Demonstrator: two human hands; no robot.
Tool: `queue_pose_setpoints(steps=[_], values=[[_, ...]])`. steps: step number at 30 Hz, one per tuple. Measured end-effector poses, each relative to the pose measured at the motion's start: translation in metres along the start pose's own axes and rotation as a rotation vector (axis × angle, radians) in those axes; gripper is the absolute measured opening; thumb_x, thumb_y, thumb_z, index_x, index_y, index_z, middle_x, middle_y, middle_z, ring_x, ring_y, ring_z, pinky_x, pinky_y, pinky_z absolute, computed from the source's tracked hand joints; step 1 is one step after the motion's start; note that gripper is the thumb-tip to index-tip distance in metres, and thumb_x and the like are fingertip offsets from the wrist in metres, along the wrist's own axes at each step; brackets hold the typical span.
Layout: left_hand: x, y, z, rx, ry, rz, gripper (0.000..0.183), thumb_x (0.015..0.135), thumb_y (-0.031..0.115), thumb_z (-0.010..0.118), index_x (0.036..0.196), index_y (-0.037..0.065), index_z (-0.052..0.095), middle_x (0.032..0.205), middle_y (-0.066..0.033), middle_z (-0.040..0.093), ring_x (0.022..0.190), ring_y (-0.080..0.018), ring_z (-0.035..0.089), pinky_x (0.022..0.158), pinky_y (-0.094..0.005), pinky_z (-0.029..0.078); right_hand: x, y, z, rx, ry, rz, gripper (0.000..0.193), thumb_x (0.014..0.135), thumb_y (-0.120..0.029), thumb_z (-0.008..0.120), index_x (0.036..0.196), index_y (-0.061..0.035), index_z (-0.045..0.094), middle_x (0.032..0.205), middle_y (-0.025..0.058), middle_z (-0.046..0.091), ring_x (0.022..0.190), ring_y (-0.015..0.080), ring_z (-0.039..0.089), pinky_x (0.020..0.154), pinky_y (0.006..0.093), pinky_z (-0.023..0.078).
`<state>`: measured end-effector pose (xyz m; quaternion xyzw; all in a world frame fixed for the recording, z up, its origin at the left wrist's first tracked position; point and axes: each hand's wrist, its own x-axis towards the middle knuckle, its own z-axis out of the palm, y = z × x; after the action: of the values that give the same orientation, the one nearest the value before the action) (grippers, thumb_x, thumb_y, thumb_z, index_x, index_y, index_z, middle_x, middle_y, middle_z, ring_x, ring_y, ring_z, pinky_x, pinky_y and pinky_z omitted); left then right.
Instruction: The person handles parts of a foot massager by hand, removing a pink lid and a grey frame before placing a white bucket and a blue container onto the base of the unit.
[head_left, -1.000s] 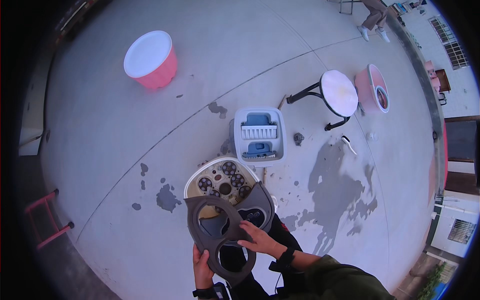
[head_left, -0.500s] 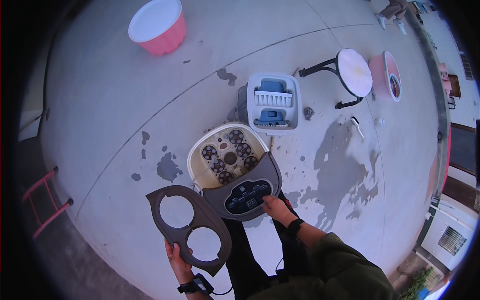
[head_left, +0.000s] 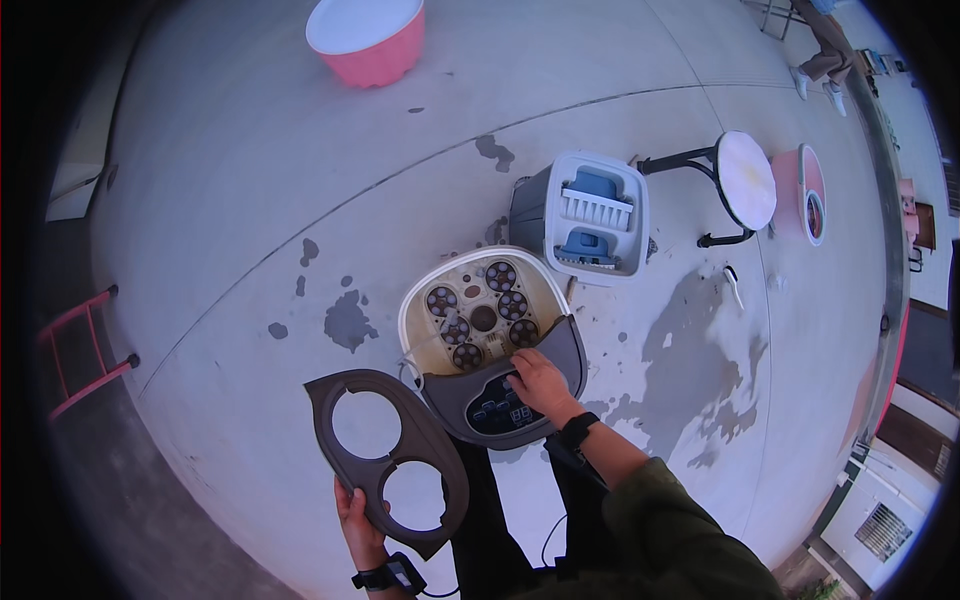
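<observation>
A foot bath [head_left: 580, 350] with a cream inside and a dark brown front hood stands on the floor before my legs. Several round massage rollers show in its bottom. My right hand [head_left: 543, 384] is on the hood, its fingers curled over the inner edge and the thumb on the black control panel [head_left: 490, 410], partly covering it. To the left of the foot bath, my left hand [head_left: 360, 520] grips the lower edge of a dark brown cover [head_left: 372, 458] with two round holes. The cover hangs in the air, tilted, beside the hood.
A grey-white mop bucket [head_left: 638, 225] stands just beyond the foot bath. Farther right are a round stool [head_left: 746, 180], a pink bucket [head_left: 793, 185] and a brush [head_left: 734, 285] on the wet floor. A pink tub [head_left: 370, 65] is far off; a person [head_left: 825, 55] stands at upper right.
My right hand has moved from the panel's right lower side up to the hood's inner edge. The left hand still holds the cover. The view has shifted slightly.
</observation>
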<state>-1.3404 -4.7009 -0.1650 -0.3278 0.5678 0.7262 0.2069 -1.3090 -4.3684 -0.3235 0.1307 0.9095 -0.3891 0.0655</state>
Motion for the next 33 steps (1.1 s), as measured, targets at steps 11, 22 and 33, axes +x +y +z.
queue_pose_setpoints(steps=[11,22,33], values=[[0.014,-0.022,-0.007,0.0,0.095,-0.099,0.051,0.081,0.005,0.046,0.128,0.008,0.028,0.102,-0.01,0.054,0.066,-0.0155,0.057,0.048,-0.025,0.048,-0.004,0.007,0.023,-0.374,-0.251,-0.11,0.051,0.06,-0.024,0.068,0.104,-0.0034,0.05,0.107,0.0112,0.048,0.106,0.0274,0.04,0.096,0.0431,0.024],[0.024,-0.029,-0.017,-0.036,0.087,-0.123,0.052,0.08,0.007,0.05,0.127,0.007,0.029,0.097,-0.0094,0.055,0.061,-0.0146,0.056,0.046,-0.0243,0.047,-0.034,0.019,0.029,-0.332,-0.301,-0.076,0.052,0.061,-0.023,0.067,0.106,-0.0026,0.048,0.111,0.0105,0.045,0.11,0.0284,0.037,0.097,0.0439,0.023],[0.028,-0.02,-0.002,0.003,0.038,-0.083,0.058,0.078,0.012,0.055,0.128,0.005,0.027,0.101,-0.0098,0.054,0.068,-0.0153,0.057,0.05,-0.0239,0.048,0.009,0.019,0.028,-0.321,-0.311,-0.069,0.051,0.064,-0.026,0.065,0.107,-0.0042,0.048,0.111,0.0097,0.045,0.111,0.0268,0.036,0.099,0.0427,0.02]])
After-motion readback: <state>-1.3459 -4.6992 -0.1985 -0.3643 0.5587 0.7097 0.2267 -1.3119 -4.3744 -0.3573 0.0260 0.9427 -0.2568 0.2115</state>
